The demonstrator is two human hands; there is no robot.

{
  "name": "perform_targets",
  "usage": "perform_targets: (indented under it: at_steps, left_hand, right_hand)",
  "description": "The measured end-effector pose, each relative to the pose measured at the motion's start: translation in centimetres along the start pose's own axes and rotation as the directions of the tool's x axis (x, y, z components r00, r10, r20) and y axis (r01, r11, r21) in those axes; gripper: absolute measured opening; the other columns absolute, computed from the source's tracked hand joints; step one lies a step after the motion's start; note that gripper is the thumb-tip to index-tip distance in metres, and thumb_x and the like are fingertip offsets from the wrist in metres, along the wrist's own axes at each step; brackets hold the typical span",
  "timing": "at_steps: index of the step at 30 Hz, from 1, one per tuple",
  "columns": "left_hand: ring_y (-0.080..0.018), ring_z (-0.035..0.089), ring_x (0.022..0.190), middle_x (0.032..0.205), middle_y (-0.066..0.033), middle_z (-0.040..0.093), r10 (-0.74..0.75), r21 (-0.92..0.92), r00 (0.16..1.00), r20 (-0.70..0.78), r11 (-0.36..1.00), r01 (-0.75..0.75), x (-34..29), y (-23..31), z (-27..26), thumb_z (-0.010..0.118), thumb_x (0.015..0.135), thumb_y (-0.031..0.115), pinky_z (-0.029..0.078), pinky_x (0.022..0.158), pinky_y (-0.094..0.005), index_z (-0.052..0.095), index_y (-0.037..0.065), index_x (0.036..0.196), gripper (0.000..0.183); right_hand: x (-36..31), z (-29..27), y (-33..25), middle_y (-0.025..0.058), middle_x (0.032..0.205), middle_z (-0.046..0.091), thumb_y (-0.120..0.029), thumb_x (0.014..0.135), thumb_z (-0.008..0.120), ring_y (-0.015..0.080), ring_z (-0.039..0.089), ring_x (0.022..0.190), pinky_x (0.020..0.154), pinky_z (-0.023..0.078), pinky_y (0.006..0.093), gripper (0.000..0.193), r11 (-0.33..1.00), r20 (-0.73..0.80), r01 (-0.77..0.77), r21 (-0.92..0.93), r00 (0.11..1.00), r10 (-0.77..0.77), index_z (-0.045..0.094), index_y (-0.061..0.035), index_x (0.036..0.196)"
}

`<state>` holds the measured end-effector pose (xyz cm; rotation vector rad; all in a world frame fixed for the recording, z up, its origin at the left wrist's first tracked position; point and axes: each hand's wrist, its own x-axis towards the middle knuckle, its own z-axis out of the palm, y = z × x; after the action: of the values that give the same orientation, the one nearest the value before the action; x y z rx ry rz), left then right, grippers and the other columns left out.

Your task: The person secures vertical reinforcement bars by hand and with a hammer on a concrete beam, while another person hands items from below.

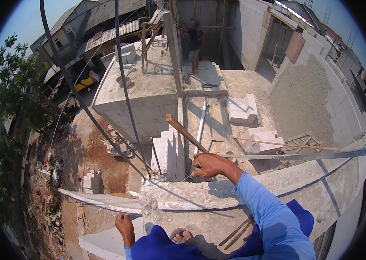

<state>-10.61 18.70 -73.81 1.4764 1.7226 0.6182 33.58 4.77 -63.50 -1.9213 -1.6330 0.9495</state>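
Observation:
My right hand (207, 166) is closed above the rough top edge of a concrete wall (217, 195), its fingers pinched together. A thin pale strand (186, 177), string or wire, runs from those fingers toward the wall's left corner. Close by, a wooden batten (186, 133) slants down to the knuckles; whether the hand touches it I cannot tell. A flat metal bar (312, 154) stretches rightward past my wrist. Lower left, my left hand (125, 227) is curled into a fist beside my knee, and what is inside it, if anything, is hidden.
Long-handled pincers (236, 234) lie near my sandalled foot (182, 237). Steel rods (126, 86) rise from the wall corner at left, with a drop to the ground beyond. White blocks (242, 109) and a white pipe (201, 123) lie below. Another person (194, 43) stands at the back.

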Motion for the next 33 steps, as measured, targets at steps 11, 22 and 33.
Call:
perform_targets:
  at_steps: [11, 22, 33]
  left_hand:
    - [-0.0184, 0.050, 0.063, 0.065, -0.0108, 0.057, 0.033, 0.111, 0.998, -0.056, 0.993, -0.027, -2.5, 0.7, -1.0, 0.056, 0.077, 0.006, 0.043, 0.061, -0.0361, 0.058, -0.006, 0.073, 0.013]
    - [-0.0411, 0.066, 0.085, 0.094, -0.0252, 0.068, 0.140, 0.700, 0.930, 0.339, 0.623, -0.349, -4.0, -1.6, -1.8, 0.067, 0.072, 0.013, 0.053, 0.081, -0.0452, 0.072, 0.000, 0.096, 0.028]
    - [-0.0214, 0.065, 0.093, 0.145, -0.0159, 0.043, 0.276, -0.284, 0.375, 0.885, 0.958, -0.035, -6.5, 15.3, 8.5, 0.074, 0.088, 0.027, 0.054, 0.070, -0.0315, 0.030, 0.000, 0.149, 0.080]
  right_hand:
    - [0.1, 0.4, 0.9, 0.0137, 0.073, 0.051, -0.029, 0.083, 0.068, 0.0315, 0.056, 0.080, 0.073, 0.044, 0.0441, 0.036, 1.000, 0.052, -0.012, -0.015, 0.999, 0.013, 0.052, -0.0003, 0.068]
    - [0.4, 1.2, 0.7, 0.0133, 0.072, 0.050, -0.028, 0.084, 0.068, 0.0323, 0.054, 0.070, 0.068, 0.042, 0.0434, 0.039, 1.000, 0.034, 0.021, 0.010, 0.999, -0.021, 0.049, 0.0003, 0.064]
    - [-0.4, 2.0, -5.1, 0.0144, 0.084, 0.050, -0.026, 0.086, 0.065, 0.0352, 0.055, 0.075, 0.069, 0.042, 0.0469, 0.032, 0.977, 0.038, 0.203, 0.063, 0.978, -0.206, 0.053, 0.0011, 0.073]
